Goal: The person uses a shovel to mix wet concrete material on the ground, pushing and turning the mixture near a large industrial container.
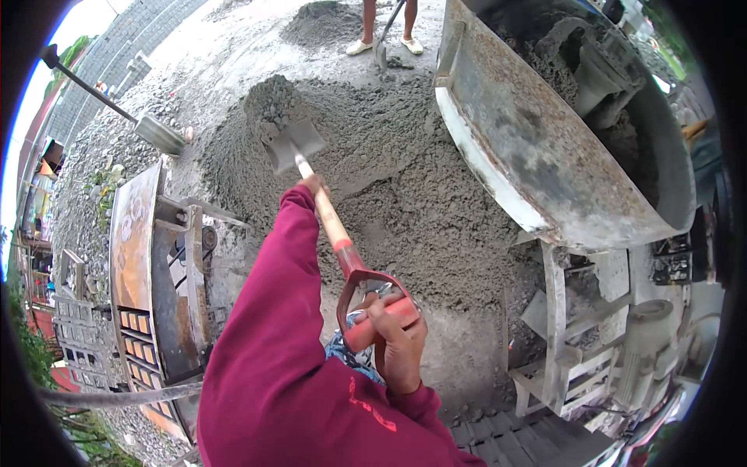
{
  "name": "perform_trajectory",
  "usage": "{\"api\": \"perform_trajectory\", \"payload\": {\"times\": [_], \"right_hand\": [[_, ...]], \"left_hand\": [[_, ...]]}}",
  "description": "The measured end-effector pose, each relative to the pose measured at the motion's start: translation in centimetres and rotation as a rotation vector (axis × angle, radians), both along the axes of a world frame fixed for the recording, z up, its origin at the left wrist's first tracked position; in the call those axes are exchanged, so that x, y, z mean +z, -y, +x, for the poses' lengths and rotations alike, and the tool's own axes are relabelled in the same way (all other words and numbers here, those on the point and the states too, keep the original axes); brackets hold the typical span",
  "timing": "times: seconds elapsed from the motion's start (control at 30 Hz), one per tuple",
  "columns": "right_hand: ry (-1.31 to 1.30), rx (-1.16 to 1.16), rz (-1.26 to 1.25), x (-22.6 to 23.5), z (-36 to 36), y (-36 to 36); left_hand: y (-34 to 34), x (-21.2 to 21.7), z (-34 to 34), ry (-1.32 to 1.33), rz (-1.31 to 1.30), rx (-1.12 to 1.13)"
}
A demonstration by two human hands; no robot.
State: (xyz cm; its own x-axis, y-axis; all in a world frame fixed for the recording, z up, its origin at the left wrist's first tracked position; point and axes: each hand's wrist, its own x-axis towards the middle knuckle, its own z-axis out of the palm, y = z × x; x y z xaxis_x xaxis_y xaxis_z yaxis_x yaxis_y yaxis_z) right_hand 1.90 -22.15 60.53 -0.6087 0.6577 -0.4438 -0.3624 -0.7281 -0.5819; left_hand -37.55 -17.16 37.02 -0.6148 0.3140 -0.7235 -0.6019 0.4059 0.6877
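Right hand (pixel 398 336) closed on the shovel (pixel 331 222) grip; left hand (pixel 313 184) wrapped round the shaft further up. Long axis runs away and leftward — blade loaded, over the mix pile (pixel 405 187). Mixer drum (pixel 545 140) lies right of the blade, rim close; open room left.

A shovel (pixel 327 210) with a pale wooden shaft and a red D-shaped grip runs diagonally from lower right to upper left. Its grey metal blade (pixel 289 142) is heaped with a load of damp grey concrete mix (pixel 272 100) and sits over the upper left part of a broad mound of the same gritty mix (pixel 405 194), which spreads across the ground. The grip end points back toward the person.
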Motion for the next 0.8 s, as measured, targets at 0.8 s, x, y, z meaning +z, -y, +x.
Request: {"api": "perform_trajectory", "payload": {"times": [0.8], "right_hand": [[0.200, -0.859, -0.343, -9.2, 41.8, 15.0]], "left_hand": [[10.3, -8.6, 68.7, 0.636, 0.131, -0.193]]}}
